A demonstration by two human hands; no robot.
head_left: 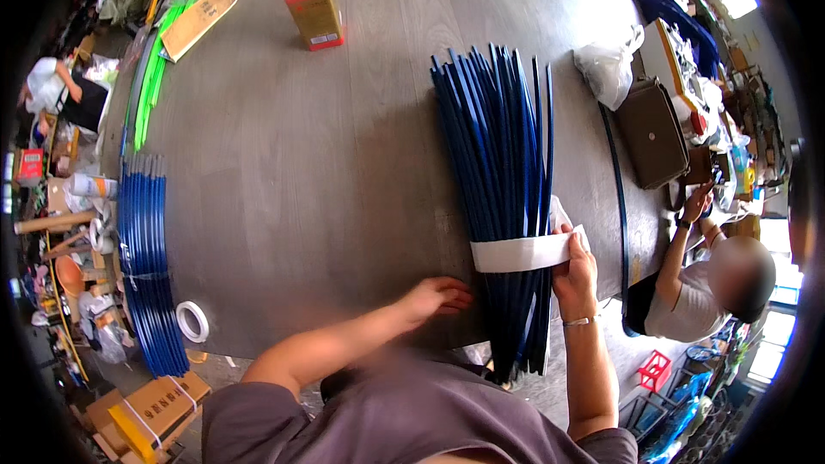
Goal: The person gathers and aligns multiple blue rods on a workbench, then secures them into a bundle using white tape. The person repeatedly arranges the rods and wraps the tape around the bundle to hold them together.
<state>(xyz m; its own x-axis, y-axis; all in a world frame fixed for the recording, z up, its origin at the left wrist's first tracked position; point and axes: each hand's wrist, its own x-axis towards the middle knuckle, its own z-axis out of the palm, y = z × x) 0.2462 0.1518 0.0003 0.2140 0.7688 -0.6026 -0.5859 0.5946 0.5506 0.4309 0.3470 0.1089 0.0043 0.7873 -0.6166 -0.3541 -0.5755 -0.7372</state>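
Observation:
A loose bundle of long dark blue strips (498,155) lies on the table, its upper ends fanned out and its lower ends past the near edge. Across its lower half runs a white band (520,254), paper or soft sheet. At the bundle's right side my right hand (577,273) pinches the end of that band between thumb and fingers. My left hand (440,299) rests low over the table just left of the bundle, apart from it, fingers loosely stretched and nothing in them. The underside of the band is hidden.
Left on the grey table (258,172) lie a tied bundle of blue rods (148,249), a white tape roll (192,321) and green strips (155,77). A red-gold tin (314,9) stands far off. At right are a brown case (650,133), a plastic bag (607,69) and a seated person (687,292).

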